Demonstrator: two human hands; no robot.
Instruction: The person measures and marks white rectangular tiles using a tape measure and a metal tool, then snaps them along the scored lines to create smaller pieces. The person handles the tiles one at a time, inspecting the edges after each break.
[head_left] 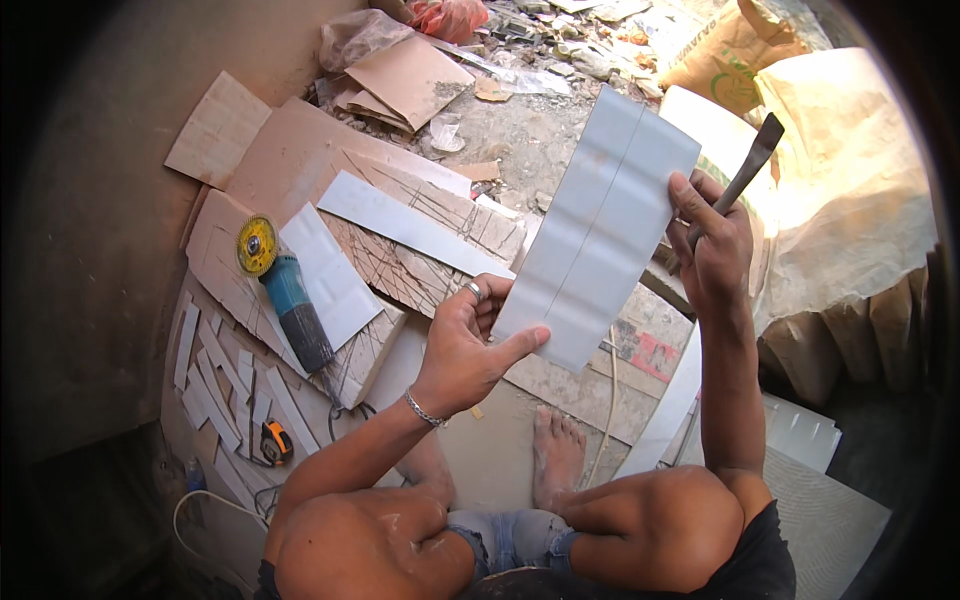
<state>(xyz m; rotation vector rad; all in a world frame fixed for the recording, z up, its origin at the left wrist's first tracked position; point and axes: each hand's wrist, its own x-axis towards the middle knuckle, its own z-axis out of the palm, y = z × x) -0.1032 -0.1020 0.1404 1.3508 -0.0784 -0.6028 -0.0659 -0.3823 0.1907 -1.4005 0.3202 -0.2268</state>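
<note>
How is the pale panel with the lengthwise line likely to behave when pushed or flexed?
The pale panel is probably stiff: it shows no sag between the left hand and right hand. Its smooth, banded sheen suggests it may be slightly slippery. If brittle, it might give first along the thin dark line.

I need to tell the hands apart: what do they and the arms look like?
The left hand wears a silvery ring and, at the wrist, a silvery chain bracelet. The right hand shows no jewellery. Both are gloveless, and no sleeves cover the forearms.
</note>
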